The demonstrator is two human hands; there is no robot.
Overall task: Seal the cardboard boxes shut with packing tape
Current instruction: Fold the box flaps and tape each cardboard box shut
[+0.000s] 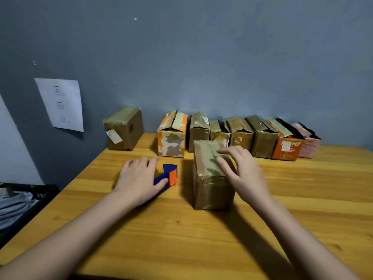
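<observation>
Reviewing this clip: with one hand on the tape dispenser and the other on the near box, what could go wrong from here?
1. The right hand only rests flat on the near box, so the box may slide on the smooth table when tape is pulled.
2. The left hand covers the tape dispenser loosely; a poor grip may follow.
3. The back-row boxes have raised flaps that a reach could snag.

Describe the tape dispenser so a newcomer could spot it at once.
On the wooden table, look left of the brown box standing alone in front. The tape dispenser lies there under the left hand. It is the only blue-and-orange plastic thing among cardboard.
</observation>
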